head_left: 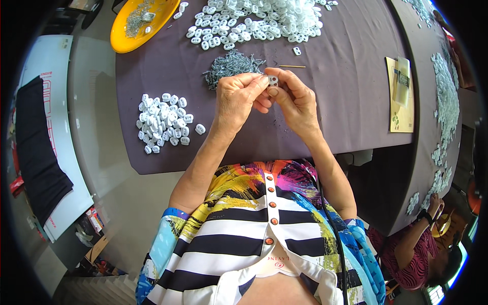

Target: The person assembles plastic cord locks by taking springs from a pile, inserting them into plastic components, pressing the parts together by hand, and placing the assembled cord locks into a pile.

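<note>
Small white clip (273, 80) pinched between both hands above the worktop (330, 101); left hand (236, 96) fingers (256, 82) grasp it from the left, right hand (295, 99) fingers grasp it from the right. Grey screw pile (231, 65) just beyond the hands. Smaller clip pile (162, 122) to the left, big clip heap (259, 20) farther up, yellow bowl (133, 38) top left

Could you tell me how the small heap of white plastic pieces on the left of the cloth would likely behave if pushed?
The small heap of white pieces is loose, so it would probably scatter rather than move together. The pieces look small and flat, likely light. The purple cloth may slow sliding.
</note>
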Available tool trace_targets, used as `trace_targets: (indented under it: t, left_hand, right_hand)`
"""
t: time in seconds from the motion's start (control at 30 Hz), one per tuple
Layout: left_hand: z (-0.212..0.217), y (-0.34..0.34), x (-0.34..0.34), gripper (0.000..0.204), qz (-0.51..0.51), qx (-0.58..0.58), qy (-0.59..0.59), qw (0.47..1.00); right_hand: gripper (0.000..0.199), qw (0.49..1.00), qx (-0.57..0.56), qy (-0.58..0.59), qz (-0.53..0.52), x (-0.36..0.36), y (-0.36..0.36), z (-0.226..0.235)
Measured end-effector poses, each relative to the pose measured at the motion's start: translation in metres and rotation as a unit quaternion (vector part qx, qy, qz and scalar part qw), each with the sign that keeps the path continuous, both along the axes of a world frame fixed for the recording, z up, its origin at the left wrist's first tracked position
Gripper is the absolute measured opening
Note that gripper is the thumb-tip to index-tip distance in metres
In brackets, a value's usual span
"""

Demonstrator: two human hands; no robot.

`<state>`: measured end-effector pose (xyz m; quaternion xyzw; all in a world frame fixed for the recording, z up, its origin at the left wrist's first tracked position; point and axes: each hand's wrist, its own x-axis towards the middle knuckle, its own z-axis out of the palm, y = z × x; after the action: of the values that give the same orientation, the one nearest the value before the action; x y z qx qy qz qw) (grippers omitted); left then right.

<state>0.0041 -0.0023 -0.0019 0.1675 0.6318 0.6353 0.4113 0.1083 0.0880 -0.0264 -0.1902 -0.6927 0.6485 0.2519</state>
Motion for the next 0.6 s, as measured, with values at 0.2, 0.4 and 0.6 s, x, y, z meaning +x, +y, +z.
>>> trace_targets:
  t: [0.2, 0.4, 0.6]
  left_hand:
    - [-0.0007, -0.0003, -0.0001, 0.022, -0.01, -0.002, 0.003, 1.0]
    - [0.0006, -0.0019, -0.0018, 0.021, -0.015, -0.003, -0.021, 1.0]
    - [-0.0054, -0.0016, -0.0055, 0.02, -0.043, 0.0, -0.055, 0.998]
  right_hand:
    - [0.028, 0.991, -0.13, 0.023, 0.026, 0.0008, 0.0013, -0.0023]
    - [0.027, 0.992, -0.109, 0.014, 0.055, 0.0024, 0.0053, -0.0056]
    - [0.027, 0.997, -0.054, 0.014, 0.061, 0.0044, 0.0071, -0.0091]
